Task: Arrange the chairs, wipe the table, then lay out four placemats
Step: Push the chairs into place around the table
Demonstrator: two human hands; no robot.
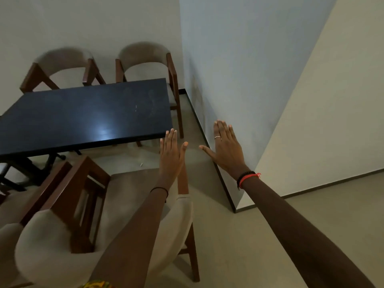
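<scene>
table (83,113) long axis left-right | near chair (124,190) apparently faces it | left hand (171,154), right hand (225,148) flat, empty

Brightness: the room is dimly lit, and colours are rendered muted and greyish.
Glare: a soft pale reflection is carried on the dark surface (83,113) near its front edge.
Shadows: the grey wall (228,59) is shaded, while the cream wall (342,121) is more brightly lit.
Blur: the far left chair (64,59) is smeared at its backrest, and the near chair (47,246) is rendered soft.
Distortion: wall lines are tilted towards the edges.
</scene>
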